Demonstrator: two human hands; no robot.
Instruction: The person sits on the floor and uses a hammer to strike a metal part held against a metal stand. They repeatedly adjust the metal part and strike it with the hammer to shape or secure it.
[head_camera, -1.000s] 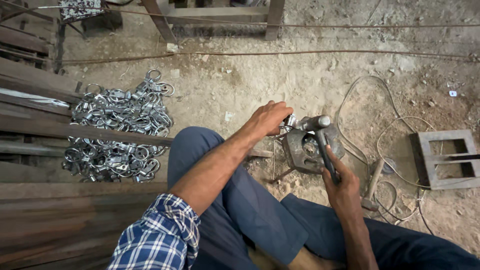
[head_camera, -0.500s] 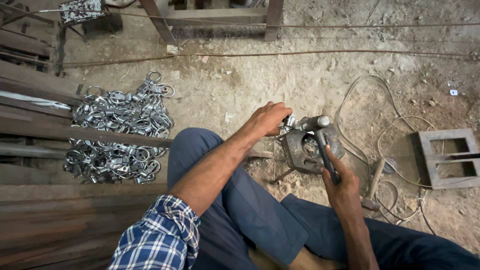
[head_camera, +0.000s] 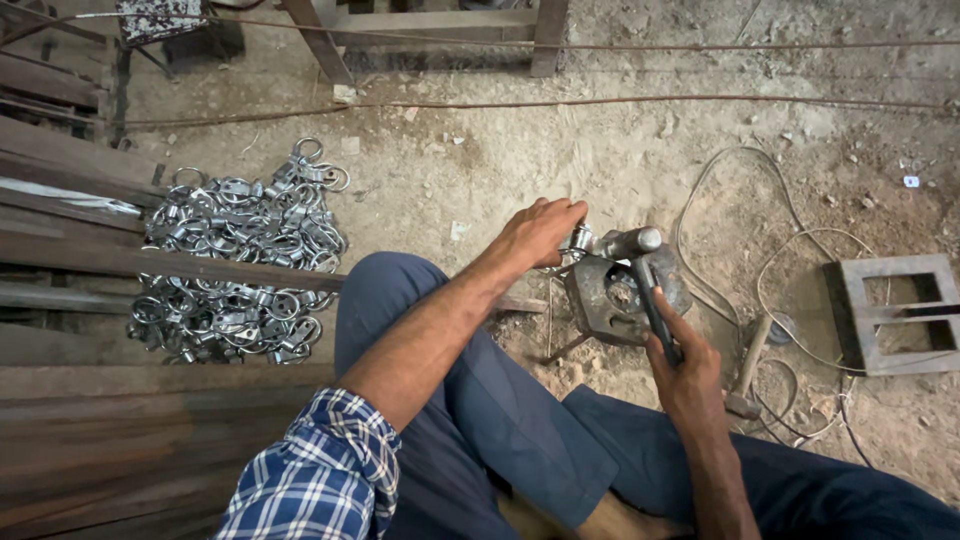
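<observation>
**Steel ring piece held at a small iron block on the dirt floor**

Steel is what fills the scene: a small shiny ring fitting (head_camera: 578, 240) is pinched in the curled fingers of the left hand (head_camera: 540, 232), just right of the frame's centre, and is held against the top of a dark iron block (head_camera: 625, 292) that stands on the dirt floor (head_camera: 620, 150). The piece is pressed to the block, it seems, so that it is steadied there while it is worked. The right hand (head_camera: 685, 365), lower right of centre, is closed firmly around the dark handle of a hammer (head_camera: 645, 270), whose grey head is laid across the block just beside the fitting; the handle is gripped near its lower end, probably for leverage.

At the left of the frame a heap of like ring fittings (head_camera: 240, 260) is piled on the floor, partly crossed by long rusty metal bars (head_camera: 150, 262), within reach of the left arm. A loose wire (head_camera: 760, 250) is looped over the floor at the right, and a second hammer (head_camera: 748, 365) is laid near the right hand. A square metal frame (head_camera: 895, 312) is set at the right edge, well apart from the block.
</observation>
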